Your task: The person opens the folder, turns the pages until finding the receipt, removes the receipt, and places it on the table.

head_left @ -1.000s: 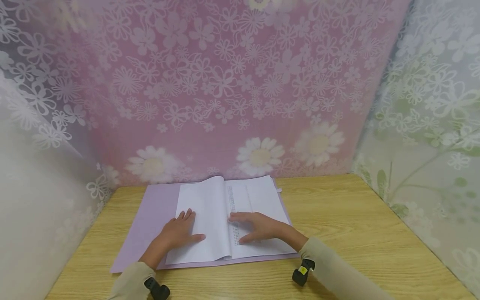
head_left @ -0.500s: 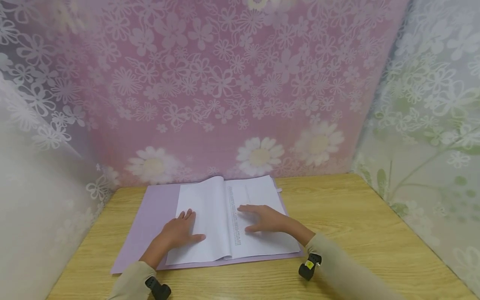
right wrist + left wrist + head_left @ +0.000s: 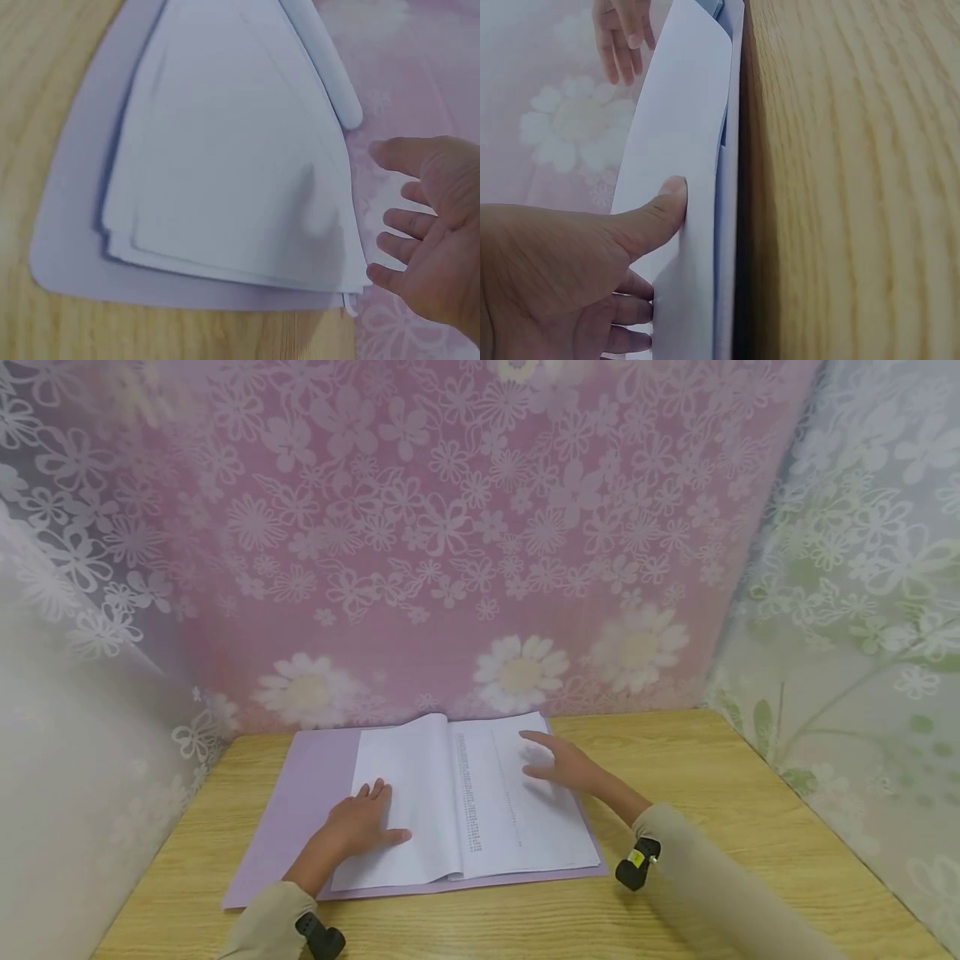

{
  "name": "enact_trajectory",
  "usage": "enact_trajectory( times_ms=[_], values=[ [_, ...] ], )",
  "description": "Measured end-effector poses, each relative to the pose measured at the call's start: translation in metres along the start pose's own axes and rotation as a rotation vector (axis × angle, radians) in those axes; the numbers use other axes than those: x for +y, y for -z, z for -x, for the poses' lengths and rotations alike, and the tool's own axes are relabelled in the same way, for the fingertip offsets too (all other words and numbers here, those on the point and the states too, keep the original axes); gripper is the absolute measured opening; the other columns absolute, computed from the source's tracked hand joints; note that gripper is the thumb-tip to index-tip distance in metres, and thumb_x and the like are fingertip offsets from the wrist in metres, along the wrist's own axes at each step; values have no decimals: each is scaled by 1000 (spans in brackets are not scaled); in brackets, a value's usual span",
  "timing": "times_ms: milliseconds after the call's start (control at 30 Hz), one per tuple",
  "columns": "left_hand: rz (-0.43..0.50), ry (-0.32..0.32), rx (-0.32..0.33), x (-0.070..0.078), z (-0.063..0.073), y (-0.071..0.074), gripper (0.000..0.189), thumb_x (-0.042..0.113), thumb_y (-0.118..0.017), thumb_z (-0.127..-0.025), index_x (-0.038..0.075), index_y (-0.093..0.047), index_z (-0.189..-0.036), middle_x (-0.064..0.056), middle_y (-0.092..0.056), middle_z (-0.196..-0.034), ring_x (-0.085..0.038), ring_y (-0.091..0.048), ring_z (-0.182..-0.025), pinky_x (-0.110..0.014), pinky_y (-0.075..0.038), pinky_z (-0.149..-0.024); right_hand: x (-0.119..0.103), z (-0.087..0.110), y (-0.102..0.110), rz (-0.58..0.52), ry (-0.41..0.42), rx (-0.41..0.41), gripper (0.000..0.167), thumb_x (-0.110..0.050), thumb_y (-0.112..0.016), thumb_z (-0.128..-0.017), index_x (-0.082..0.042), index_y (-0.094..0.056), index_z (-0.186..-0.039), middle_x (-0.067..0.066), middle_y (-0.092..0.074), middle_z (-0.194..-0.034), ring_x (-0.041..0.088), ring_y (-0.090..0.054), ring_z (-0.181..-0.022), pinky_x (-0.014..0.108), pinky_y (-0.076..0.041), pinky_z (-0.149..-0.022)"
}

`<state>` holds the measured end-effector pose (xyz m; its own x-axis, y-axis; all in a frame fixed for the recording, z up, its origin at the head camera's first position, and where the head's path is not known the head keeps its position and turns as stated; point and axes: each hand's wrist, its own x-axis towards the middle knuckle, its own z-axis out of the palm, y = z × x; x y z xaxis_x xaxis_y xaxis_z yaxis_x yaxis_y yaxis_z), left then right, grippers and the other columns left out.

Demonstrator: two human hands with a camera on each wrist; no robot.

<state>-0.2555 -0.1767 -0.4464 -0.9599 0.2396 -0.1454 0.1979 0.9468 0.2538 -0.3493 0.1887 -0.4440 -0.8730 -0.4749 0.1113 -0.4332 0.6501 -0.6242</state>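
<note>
Readable text: none in any of the three views.
Printed page (image 3: 555,839): lies between 5 and 6 o'clock from the middle of the head view, bearing two columns of tiny marks.
Fold-side column (image 3: 470,814): dense small characters, running down the page's 9 o'clock side close to the fold; too small to read.
Fainter column (image 3: 513,818): sparse marks at 3 o'clock from the first, slanting slightly; also illegible.
Yellow sticker (image 3: 637,857): on the black wrist camera (image 3: 631,875), near 5 o'clock; any lettering is too small to tell.
</note>
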Motion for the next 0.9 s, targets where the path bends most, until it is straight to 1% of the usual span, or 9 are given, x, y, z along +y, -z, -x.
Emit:
enact_trajectory(
  times_ms=[167, 300, 400, 467, 633, 900],
  values=[
    [-1, 2, -14, 5, 2, 5, 91, 47, -73, -92, -13, -36, -151, -32, -32, -160, -51, -31, -148, -63, -34, -117, 18, -8, 11, -130, -41, 82, 73, -21, -70, -97, 1, -35, -157, 23, -37, -161, 47, -35, -148, 62, -34, -117],
    [-18, -3, -7, 4, 2, 5, 91, 48, -72, -92, -12, -37, -151, -32, -32, -160, -51, -32, -148, -62, -36, -116, 28, -14, 15, -196, -43, 100, 76, -14, -70, -96, 5, -29, -158, 27, -33, -162, 49, -32, -149, 63, -31, -118],
    [-26, -5, 2, 2, 2, 3, 91, 49, -72, -92, -12, -37, -151, -31, -34, -160, -50, -33, -148, -61, -37, -115, 33, -19, 15, -193, -67, 92, 78, -15, -72, -96, 3, -29, -159, 26, -30, -163, 48, -30, -150, 63, -29, -119],
    [-27, -5, 7, 1, 2, 2, 91, 49, -72, -92, -12, -38, -151, -31, -34, -160, -50, -34, -148, -62, -37, -115, 37, -24, 15, -179, -79, 87, 79, -18, -73, -95, 1, -29, -159, 26, -29, -164, 48, -30, -150, 62, -29, -120],
    [-25, -8, 19, -2, 1, -1, 91, 50, -71, -92, -11, -38, -151, -30, -34, -160, -50, -34, -148, -62, -37, -115, 43, -33, 13, -147, -87, 77, 82, -23, -75, -94, 5, -31, -157, 26, -29, -164, 50, -32, -148, 60, -29, -121],
    [-6, -10, 18, -3, -1, -3, 92, 51, -70, -93, -10, -37, -152, -30, -33, -161, -49, -32, -149, -62, -36, -116, 48, -46, 9, -95, -135, 62, 87, -24, -76, -92, 8, -27, -157, 27, -28, -164, 47, -28, -151, 57, -25, -123]
  ],
)
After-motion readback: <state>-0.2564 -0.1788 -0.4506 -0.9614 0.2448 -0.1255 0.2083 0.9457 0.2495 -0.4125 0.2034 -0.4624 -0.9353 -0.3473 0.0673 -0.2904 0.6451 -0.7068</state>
